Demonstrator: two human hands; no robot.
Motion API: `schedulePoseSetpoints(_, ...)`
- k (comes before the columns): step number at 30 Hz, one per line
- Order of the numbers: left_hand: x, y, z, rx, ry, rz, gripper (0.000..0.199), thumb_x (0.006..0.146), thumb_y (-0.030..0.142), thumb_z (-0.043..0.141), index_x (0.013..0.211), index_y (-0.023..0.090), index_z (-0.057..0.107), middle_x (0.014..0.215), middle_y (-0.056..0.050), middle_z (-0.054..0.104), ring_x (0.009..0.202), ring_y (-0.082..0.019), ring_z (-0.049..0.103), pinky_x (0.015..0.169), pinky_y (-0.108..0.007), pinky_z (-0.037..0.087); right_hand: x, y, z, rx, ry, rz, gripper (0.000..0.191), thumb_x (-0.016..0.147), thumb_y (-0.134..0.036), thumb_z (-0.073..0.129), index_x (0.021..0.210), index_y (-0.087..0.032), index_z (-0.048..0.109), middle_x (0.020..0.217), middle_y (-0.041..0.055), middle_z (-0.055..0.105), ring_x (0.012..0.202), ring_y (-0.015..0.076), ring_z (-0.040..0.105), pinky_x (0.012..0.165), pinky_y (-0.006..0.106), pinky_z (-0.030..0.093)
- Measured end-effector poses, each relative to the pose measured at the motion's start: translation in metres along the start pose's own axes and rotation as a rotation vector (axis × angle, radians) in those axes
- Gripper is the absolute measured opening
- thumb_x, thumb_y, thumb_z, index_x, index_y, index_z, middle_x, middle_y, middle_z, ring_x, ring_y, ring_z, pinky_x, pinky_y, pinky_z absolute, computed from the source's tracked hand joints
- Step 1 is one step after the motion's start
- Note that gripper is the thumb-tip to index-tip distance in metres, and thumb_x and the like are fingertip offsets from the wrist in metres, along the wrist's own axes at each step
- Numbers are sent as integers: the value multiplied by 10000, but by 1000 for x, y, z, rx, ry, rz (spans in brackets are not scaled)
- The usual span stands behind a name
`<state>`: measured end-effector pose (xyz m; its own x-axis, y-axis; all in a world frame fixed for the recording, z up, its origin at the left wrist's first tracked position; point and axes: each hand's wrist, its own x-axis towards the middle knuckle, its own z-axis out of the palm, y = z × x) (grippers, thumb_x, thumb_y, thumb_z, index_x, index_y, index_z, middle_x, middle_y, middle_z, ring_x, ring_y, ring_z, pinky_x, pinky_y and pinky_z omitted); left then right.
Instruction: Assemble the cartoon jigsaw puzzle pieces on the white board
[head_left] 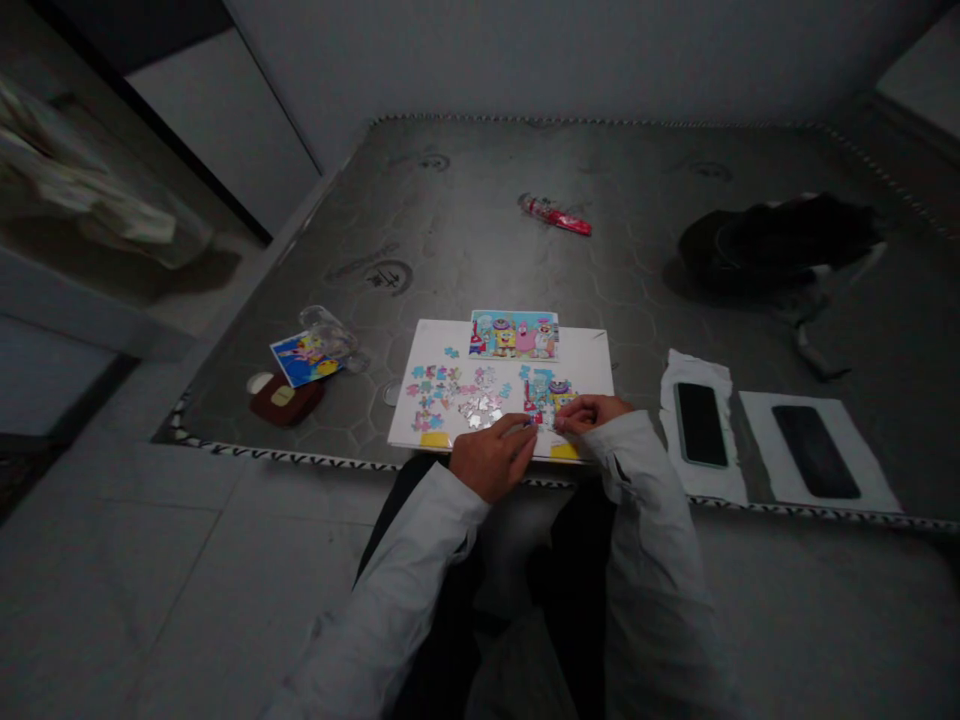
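Note:
A white board (592, 350) lies at the front edge of the mat, with a cartoon picture card (514, 335) across its far side. Loose jigsaw pieces (450, 390) are scattered over its left half, several of them silvery side up. On the right half stands a partly joined jigsaw puzzle (541, 390). My left hand (491, 458) is at the puzzle's lower left, thumb and forefinger pinched together; what is between them is too small to make out. From the right, my right hand (592, 412) pinches a small jigsaw piece at the puzzle's lower edge, partly hidden by the fingers.
Left of the board lie a brown case (287, 402), a blue and yellow card (304, 360) and clear plastic packaging (330, 332). A red packaged item (556, 215) lies farther back. To the right are two phones (701, 425) on white sheets and a dark bag (780, 245).

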<state>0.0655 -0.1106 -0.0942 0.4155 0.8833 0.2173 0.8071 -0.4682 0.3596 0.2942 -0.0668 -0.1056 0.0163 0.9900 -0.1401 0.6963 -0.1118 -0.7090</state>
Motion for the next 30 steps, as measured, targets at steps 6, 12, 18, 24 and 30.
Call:
schedulePoseSetpoints(6, 2, 1, -3, -15, -14, 12, 302, 1090, 363, 588, 1264, 313, 830, 1325, -17, 819, 980, -160, 820, 681, -248, 619, -7, -16, -12, 8, 11, -14, 214, 754, -391, 874, 921, -265, 830, 765, -23, 761, 695, 152, 685, 678, 270, 520)
schedulePoseSetpoints(12, 2, 1, -1, 5, -16, 16, 287, 1083, 362, 605, 1244, 312, 837, 1345, 2, 816, 977, -174, 828, 656, -267, 615, 4, -8, -12, -153, -79, -118, 225, 697, -339, 931, 907, -322, 853, 807, -29, 734, 717, 153, 656, 721, 291, 512)
schedulePoseSetpoints(18, 2, 1, 0, -10, -17, 10, 289, 1079, 362, 609, 1246, 316, 840, 1338, -7, 818, 988, -178, 828, 676, -267, 621, 16, -8, -9, -269, -148, -47, 227, 643, -298, 946, 851, -329, 861, 782, -26, 745, 703, 158, 650, 688, 293, 491)
schedulePoseSetpoints(24, 2, 0, 1, -12, 0, 23, 283, 1076, 352, 613, 1239, 310, 840, 1343, 7, 817, 974, -175, 830, 681, -271, 628, 17, -10, -13, -222, -205, -209, 229, 701, -356, 916, 923, -329, 868, 798, -15, 758, 758, 169, 673, 719, 293, 501)
schedulePoseSetpoints(30, 3, 1, 1, -7, -29, 9, 286, 1075, 340, 615, 1260, 315, 833, 1344, -18, 815, 1003, -175, 825, 701, -262, 632, 20, 0, -6, -254, -210, -209, 225, 717, -366, 916, 932, -328, 860, 797, -26, 748, 749, 153, 663, 703, 279, 477)
